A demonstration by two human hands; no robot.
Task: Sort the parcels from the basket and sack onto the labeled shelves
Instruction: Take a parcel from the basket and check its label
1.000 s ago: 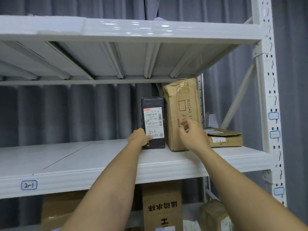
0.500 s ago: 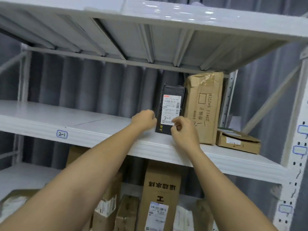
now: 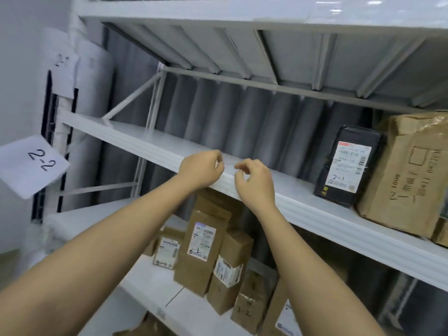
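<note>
- While reviewing the head view, found the left hand (image 3: 201, 170) and right hand (image 3: 254, 187) empty, fingers loosely curled, pinching nothing, both level with the front edge of the middle shelf (image 3: 339, 215).
- Located the black parcel (image 3: 349, 166) standing on that shelf, well to the right of both hands, just beside a tall brown parcel (image 3: 409, 180); could not tell whether touching.
- Recorded a dark glossy wrap and a white shipping label facing forward, with handwritten "2-1" near its foot.
- Judged toppling the chief risk: stood tall, narrow and slightly tilted, so could fall forward if knocked by the next parcel placed.
- Judged misfiling a second risk: noted cartons (image 3: 201, 251) marked "2-2" on the shelf below and a "2-2" sign (image 3: 31, 166) at left; could misread such similar marks in haste.
</note>
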